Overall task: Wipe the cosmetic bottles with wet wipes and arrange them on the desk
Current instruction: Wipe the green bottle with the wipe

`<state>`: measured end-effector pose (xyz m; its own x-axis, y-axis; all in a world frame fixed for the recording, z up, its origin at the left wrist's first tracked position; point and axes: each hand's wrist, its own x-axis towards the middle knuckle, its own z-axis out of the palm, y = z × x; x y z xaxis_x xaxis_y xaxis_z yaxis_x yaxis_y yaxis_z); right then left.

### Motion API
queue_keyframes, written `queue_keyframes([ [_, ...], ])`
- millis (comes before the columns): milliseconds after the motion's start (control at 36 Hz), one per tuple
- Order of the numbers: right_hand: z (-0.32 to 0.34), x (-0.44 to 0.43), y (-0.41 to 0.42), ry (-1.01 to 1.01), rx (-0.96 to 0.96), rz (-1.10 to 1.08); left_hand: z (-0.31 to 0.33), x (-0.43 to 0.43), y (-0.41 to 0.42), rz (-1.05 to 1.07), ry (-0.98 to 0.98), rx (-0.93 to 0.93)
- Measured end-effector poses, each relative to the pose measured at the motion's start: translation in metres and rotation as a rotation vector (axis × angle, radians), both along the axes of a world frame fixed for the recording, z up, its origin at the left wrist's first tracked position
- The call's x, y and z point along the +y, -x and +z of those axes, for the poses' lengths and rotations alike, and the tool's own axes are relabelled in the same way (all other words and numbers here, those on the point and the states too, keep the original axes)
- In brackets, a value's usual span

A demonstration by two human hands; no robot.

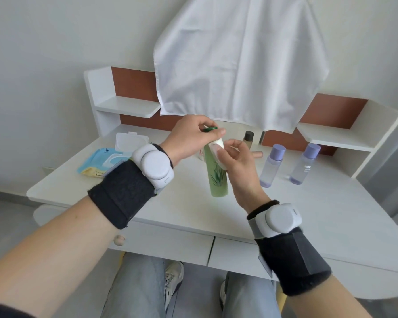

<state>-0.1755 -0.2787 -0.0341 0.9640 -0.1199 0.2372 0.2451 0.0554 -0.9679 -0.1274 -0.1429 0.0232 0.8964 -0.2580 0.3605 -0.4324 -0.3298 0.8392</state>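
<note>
Green bottle (217, 177), held nearly upright over the middle of the table (147, 203), directly before the person. The left hand (189, 138) pinched its dark green cap (210, 129) from above, fingers (220, 131) curled round the rim, probably to steady the bottle while leaving its body free for wiping. The right hand (237, 161) gripped a folded wet wipe (217, 145), its fingers (223, 154) pressing the wipe against the bottle's shoulder, seemingly placed for a downward stroke. One purple-capped bottle (271, 166), a second purple-capped bottle (305, 164) and a brown-capped bottle (248, 138) stood to the right, apart from the hands. The wipes pack (106, 159) lay at the left with its lid open, near the left wrist. Whether the green bottle's base touched the table could not be told. A pale container (201, 154) behind it was largely hidden by the left hand, and a white cloth (239, 60) covered whatever stood at the back.
</note>
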Motion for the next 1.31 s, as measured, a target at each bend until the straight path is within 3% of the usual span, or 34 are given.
queue_keyframes([
  [167,0.014,-0.010,0.006,0.210,0.044,0.214,0.006,0.001,0.006,-0.080,-0.070,-0.021],
  [306,0.026,-0.008,0.012,0.217,0.079,0.310,0.007,0.000,0.013,-0.137,-0.072,-0.015],
  [472,0.028,-0.006,0.018,0.027,0.180,0.441,0.017,-0.004,0.024,-0.226,-0.114,0.023],
  [611,0.016,-0.005,0.021,-0.349,0.257,0.736,0.017,-0.003,0.029,-0.357,-0.030,0.137],
  [695,0.011,-0.003,0.022,-0.448,0.241,0.839,0.012,-0.001,0.030,-0.465,0.063,0.204],
  [806,0.014,0.002,0.025,-0.413,0.247,0.785,0.004,0.003,0.029,-0.558,0.164,0.285],
  [889,0.019,0.004,0.025,-0.275,0.279,0.597,-0.002,0.007,0.023,-0.520,0.171,0.274],
  [1056,0.019,0.014,0.016,0.181,0.151,0.030,-0.002,-0.002,0.022,-0.245,0.072,0.168],
  [1139,0.014,0.017,0.012,0.353,0.092,-0.144,-0.006,-0.010,0.022,-0.089,0.083,0.085],
  [1222,0.017,0.018,0.014,0.267,0.123,-0.087,-0.008,-0.012,0.020,-0.037,0.116,0.080],
  [1306,0.021,0.011,0.020,-0.017,0.231,0.294,-0.005,-0.007,0.022,-0.160,0.171,0.130],
])
